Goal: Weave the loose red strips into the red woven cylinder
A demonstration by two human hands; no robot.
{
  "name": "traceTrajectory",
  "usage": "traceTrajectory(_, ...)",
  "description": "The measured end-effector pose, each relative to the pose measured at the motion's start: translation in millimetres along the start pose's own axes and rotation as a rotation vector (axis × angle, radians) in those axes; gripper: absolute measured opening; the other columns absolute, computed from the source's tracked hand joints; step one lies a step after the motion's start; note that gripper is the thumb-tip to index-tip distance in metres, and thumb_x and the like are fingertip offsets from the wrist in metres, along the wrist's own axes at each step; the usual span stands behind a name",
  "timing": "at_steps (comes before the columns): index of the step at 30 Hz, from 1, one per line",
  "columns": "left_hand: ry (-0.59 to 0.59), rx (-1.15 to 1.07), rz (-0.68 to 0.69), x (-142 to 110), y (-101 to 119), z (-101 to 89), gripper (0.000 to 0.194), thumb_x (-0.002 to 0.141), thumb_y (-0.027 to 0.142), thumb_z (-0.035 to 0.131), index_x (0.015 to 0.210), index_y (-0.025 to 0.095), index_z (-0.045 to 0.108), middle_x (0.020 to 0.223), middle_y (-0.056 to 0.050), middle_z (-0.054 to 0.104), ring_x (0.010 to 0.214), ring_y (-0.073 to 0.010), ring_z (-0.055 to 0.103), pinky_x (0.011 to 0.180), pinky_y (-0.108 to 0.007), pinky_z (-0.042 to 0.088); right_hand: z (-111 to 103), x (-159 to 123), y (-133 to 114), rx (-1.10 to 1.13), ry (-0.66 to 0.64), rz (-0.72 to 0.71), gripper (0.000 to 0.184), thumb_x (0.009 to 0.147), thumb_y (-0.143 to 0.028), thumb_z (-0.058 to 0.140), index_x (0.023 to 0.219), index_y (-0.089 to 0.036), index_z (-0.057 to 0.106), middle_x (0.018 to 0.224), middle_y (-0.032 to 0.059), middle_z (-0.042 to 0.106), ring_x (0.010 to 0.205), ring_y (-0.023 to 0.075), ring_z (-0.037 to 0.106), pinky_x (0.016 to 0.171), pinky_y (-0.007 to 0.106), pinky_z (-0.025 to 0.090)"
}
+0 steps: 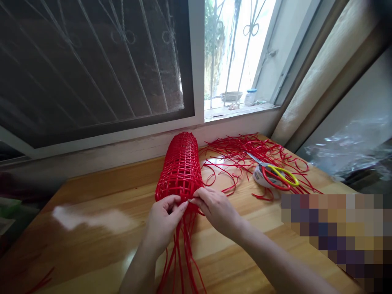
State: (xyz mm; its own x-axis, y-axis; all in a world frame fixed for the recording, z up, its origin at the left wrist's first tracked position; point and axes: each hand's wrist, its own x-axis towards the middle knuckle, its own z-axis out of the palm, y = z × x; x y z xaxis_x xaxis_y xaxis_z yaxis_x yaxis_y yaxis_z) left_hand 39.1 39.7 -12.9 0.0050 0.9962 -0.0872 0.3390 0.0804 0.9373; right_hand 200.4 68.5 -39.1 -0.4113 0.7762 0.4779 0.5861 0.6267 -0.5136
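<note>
On the wooden surface (101, 253), the red woven basket (181, 167) lies lengthwise at centre, the left hand (163, 218) and right hand (214, 207) both pinching a strand (184, 199) at its near end, apparently weaving it in, which calls for steady tension.

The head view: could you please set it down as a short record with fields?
Work: red woven tube, pointing away from the person over the wooden table
Left hand: fingers at the tube's near end
Right hand: fingertips close to the left hand's
Loose strands: trailing from the near end
Right of tube: heap of red strands; scissors, handles red and yellow
</note>
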Motion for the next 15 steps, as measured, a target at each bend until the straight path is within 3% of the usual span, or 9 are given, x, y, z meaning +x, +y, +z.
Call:
traceTrajectory(6, -0.051, 0.026, 0.001, 0, -1, -2.9, 0.028, 0.075, 0.043, 0.058, 0.073, 0.015, 0.062, 0.05, 0.007, 0.034, 0.047, -0.007, 0.028, 0.045, -0.02, 0.024, 9, 6, -2, 0.282, 0.113, 0.063, 0.007, 0.09, -0.028, 0.042, 0.089, -0.02, 0.043, 0.059, -0.0042, 0.05, 0.052, 0.0118, 0.045, 0.053, 0.022, 0.034)
traceTrajectory(9, -0.042, 0.06, 0.011, 0, 2, -7.5, 0.031, 0.077, 0.046, 0.055, 0.077, 0.016, 0.064, 0.057, 0.003, 0.05, 0.05, -0.009, 0.039, 0.047, -0.021, 0.03, 10, 7, -3, 0.474, 0.084, 0.133, 0.01, 0.09, -0.031, 0.043, 0.09, -0.021, 0.041, 0.058, -0.0059, 0.047, 0.052, 0.0106, 0.044, 0.052, 0.022, 0.034)
traceTrajectory(13, 0.118, 0.278, 0.088, -5, 6, -13.9, 0.03, 0.082, 0.045, 0.049, 0.082, 0.021, 0.068, 0.074, -0.001, 0.066, 0.069, -0.0169, 0.058, 0.063, -0.026, 0.04, 10, 8, -6, 0.798, 0.004, 0.166, 0.012, 0.093, -0.034, 0.036, 0.096, -0.022, 0.037, 0.062, -0.0057, 0.049, 0.056, 0.0106, 0.049, 0.055, 0.022, 0.039)
traceTrajectory(15, 0.227, 0.438, 0.139, -7, 6, -16.1, 0.028, 0.081, 0.043, 0.051, 0.08, 0.023, 0.07, 0.076, -0.001, 0.067, 0.074, -0.0193, 0.059, 0.067, -0.029, 0.041, 11, 8, -6, 0.822, -0.003, 0.172, 0.011, 0.092, -0.031, 0.038, 0.097, -0.022, 0.037, 0.066, -0.0043, 0.051, 0.061, 0.0111, 0.051, 0.058, 0.023, 0.041)
